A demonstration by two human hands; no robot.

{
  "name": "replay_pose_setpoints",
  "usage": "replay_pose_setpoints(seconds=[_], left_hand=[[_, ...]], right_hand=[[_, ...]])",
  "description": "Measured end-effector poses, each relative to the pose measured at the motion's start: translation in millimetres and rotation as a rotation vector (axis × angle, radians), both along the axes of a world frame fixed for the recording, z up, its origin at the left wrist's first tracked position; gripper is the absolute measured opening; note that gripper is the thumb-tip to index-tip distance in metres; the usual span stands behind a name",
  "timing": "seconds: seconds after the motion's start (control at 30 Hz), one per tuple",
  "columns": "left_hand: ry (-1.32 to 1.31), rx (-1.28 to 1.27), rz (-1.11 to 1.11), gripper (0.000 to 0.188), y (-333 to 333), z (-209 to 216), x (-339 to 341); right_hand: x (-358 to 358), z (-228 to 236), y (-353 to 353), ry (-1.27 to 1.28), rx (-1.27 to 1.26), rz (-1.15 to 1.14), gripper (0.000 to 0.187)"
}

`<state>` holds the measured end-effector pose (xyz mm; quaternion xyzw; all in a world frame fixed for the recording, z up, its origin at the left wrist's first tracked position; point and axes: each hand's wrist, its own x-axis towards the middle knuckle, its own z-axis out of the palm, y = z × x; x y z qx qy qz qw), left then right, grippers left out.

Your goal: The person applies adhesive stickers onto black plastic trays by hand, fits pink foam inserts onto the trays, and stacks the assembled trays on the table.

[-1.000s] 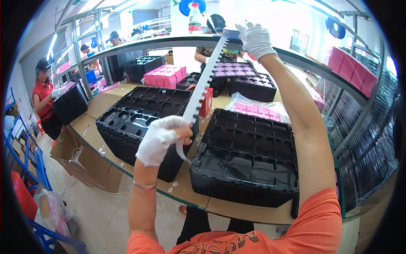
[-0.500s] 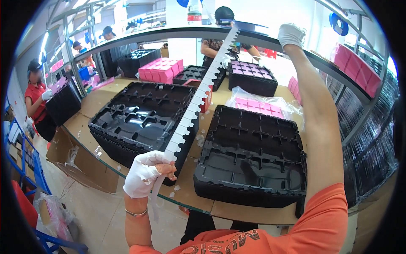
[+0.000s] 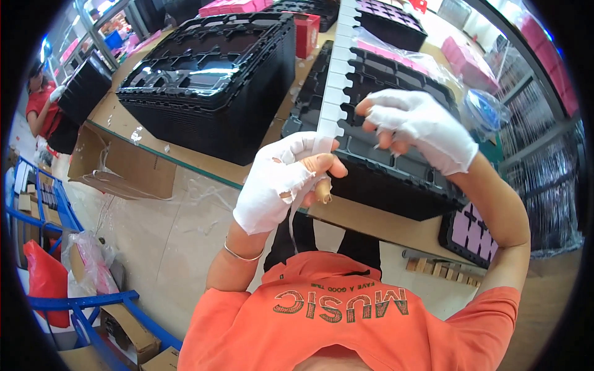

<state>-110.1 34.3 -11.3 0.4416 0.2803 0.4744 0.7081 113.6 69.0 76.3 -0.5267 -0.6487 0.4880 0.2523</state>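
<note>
Plainly, the far left holds little risk for me: a co-worker (image 3: 44, 117) there handles black trays, well apart. Nearer, an open cardboard box (image 3: 124, 170) stands beside the table (image 3: 365, 226). Then comes a tall black tray stack (image 3: 204, 111), which a wide swing of my left elbow could nudge askew.

My left hand (image 3: 272, 182) is pinched tight, thumb against fingers, on the near end of a white toothed strip (image 3: 334, 89). A thin pale tail (image 3: 293, 226) hangs beneath, near my shirt, and could snag there if I lean in. Too sharp a pull could crease or tear the strip at my grip. It runs upward across the right black tray stack (image 3: 383, 191); whether it touches the top, I cannot tell. If it does, its teeth could hook a tray rim.

My right hand (image 3: 427, 127) hovers over that stack, fingers parted and half curled, with nothing visible in them; its frayed glove could catch on the teeth.
</note>
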Motion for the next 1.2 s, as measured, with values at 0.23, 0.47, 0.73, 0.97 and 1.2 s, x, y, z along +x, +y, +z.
replay_pose_setpoints(seconds=[0.23, 0.47, 0.73, 0.97, 1.2], left_hand=[[0.115, 0.009, 0.087, 0.028, -21.9, 1.1, 24.0], [0.471, 0.4, 0.374, 0.025, -27.1, -6.6, 30.6], [0.928, 0.943, 0.769, 0.014, -10.1, -24.8, 26.2], [0.559, 0.334, 0.657, 0.023, -1.5, -10.4, 2.8], [0.407, 0.228, 0.571, 0.028, 6.3, -17.3, 2.7]], right_hand=[[-11.0, -21.2, -21.7, 0.189, -0.127, 0.0, 0.027], [-11.8, -19.0, -26.7, 0.167, -0.149, -0.041, 0.028], [-16.2, -26.2, -16.8, 0.218, -0.29, -0.099, 0.024], [-7.4, -33.6, 42.3, -0.088, -0.034, 0.026, 0.024], [-40.7, -44.9, 69.6, -0.648, 0.231, 0.294, 0.038]])
